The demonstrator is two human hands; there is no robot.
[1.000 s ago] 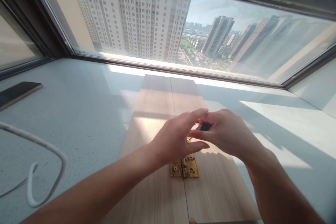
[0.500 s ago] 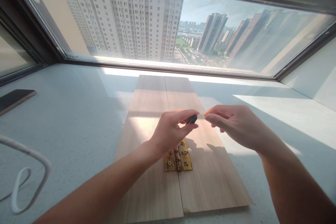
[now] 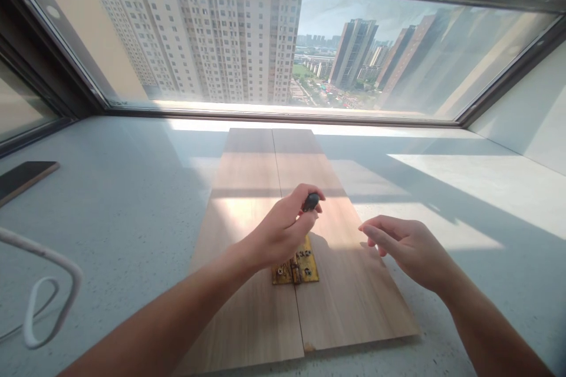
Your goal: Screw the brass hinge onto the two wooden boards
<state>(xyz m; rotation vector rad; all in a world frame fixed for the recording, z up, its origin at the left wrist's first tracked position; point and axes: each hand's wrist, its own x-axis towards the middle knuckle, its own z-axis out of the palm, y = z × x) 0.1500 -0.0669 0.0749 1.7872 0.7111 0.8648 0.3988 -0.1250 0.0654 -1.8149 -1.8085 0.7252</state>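
Observation:
My left hand [image 3: 287, 224] is closed round a short black piece [image 3: 311, 202] that looks like a stubby handle; its rounded end points up between thumb and fingers. Beneath this hand lies a worn yellow metal hinge [image 3: 313, 269], spanning the seam between two pale wooden boards [image 3: 354, 300]. Screw heads show in its leaves, and its far part is hidden by my hand. At the right edge of the boards my right hand [image 3: 400, 241] hovers with thumb and fingertips pinched together; whatever they may hold is too small to make out.
The boards lie on a speckled white sill [image 3: 132, 188] below a dark-framed window [image 3: 283, 118]. A dark flat slab [image 3: 29, 177] rests at the left edge, with a looped white cable [image 3: 73, 271] nearer to me.
My right hand has moved away from the left one, down and to the right. My left hand has turned and drawn slightly left, still holding the black piece.

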